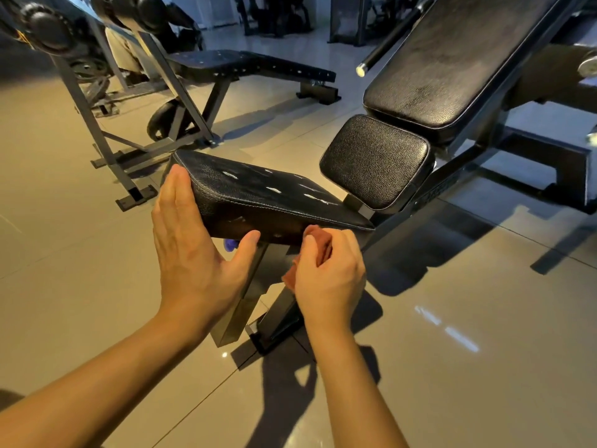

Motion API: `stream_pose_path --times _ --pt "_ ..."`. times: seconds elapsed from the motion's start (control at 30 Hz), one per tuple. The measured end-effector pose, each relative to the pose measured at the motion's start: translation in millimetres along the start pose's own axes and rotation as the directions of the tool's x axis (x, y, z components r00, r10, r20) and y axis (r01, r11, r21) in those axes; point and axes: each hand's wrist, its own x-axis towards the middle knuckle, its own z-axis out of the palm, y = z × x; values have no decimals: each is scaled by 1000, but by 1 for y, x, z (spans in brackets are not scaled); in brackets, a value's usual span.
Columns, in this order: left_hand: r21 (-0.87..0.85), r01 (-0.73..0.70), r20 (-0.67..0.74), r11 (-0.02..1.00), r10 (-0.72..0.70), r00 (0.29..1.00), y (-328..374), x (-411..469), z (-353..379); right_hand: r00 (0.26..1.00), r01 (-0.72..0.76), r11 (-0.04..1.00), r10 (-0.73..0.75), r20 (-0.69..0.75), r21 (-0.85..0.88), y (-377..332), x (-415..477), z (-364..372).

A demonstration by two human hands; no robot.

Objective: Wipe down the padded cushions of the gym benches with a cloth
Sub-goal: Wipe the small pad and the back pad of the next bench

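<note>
At frame centre the seat cushion [258,202] is steadied by the flat, straight-fingered left hand [193,250] while the cloth [318,250], bunched in the right hand [329,273], could be snagged on torn vinyl.

Grained, worn black leatherette seat cushion [258,195], soft rust-brown cloth [319,244], glossy tiled floor [452,318].
</note>
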Motion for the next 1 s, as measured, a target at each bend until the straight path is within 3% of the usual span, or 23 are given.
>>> stream_pose_path --times 0.2,0.27,0.37,0.47,0.53,0.63,0.7,0.77,0.83,0.9,0.97,1.0 --pt "1 -2 -11 1000 2 1000 -1 0 0 918 -386 913 366 -149 -135 67 45 -17" --pt "0 -3 -10 1000 3 1000 -1 0 0 932 -350 929 333 -142 -121 51 38 -14" --pt "-10 -18 -18 1000 18 1000 -2 0 1 991 -113 994 113 -65 6 7 7 0" --pt "-16 -28 -17 999 28 999 -3 0 2 998 65 996 -66 -20 -55 3 -4 4" --pt "-19 -27 -15 999 27 1000 -3 0 2 997 -14 996 7 -75 -91 24 9 -1" --pt "-8 -29 -8 1000 29 1000 -4 0 1 943 -325 934 308 -125 -147 65 35 -13" --pt "0 -34 -13 999 34 999 -5 0 1 920 -389 899 371 -124 -198 72 39 -19" --pt "-4 -39 -19 999 39 999 -6 0 2 948 -311 940 298 -112 -138 47 27 -13" --pt "-14 -41 -30 999 41 999 -5 1 3 991 -118 992 115 -66 -41 17 6 -2" --pt "-11 -44 -37 999 43 998 -5 1 5 999 28 998 -30 -21 -58 5 -6 5" --pt "-13 -43 -35 999 43 998 -5 1 5 998 26 991 -33 -48 -133 20 2 4" --pt "-15 -43 -33 999 42 999 -5 1 5 996 -47 988 35 -84 -145 31 11 1"
